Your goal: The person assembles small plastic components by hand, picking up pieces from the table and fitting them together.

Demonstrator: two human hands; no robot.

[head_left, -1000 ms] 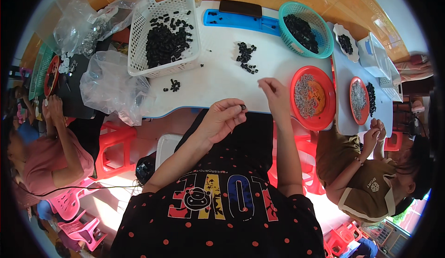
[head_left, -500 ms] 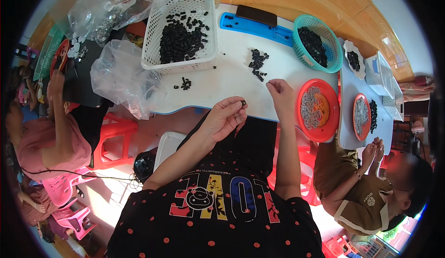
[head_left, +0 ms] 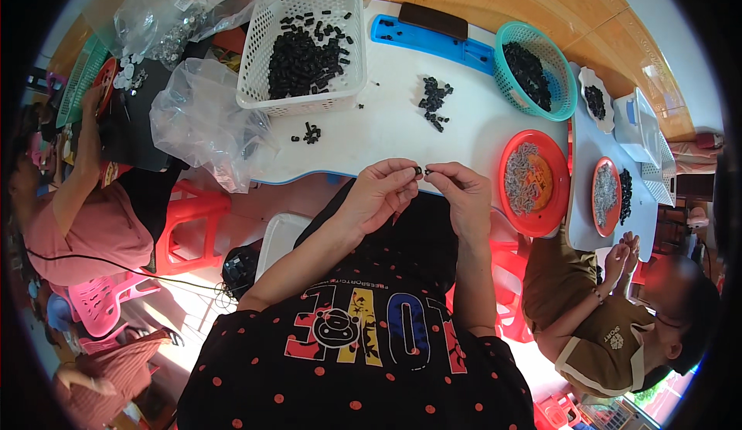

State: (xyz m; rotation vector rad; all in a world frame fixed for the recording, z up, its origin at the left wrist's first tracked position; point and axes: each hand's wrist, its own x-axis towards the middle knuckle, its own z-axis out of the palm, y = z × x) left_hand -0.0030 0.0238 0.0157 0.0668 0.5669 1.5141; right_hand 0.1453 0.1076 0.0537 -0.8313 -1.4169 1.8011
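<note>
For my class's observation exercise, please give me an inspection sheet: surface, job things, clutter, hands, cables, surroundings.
Surface: white table.
Job things: loose black pieces; more in white basket and green basket; grey pieces in red dish.
Clutter: clear plastic bag.
Hands: left fingers pinch a black piece; right fingers close beside it, grip unclear.
Cables: thin black cable, left.
Surroundings: people at left and right; red stool.

Downward head view, seemingly near
</note>
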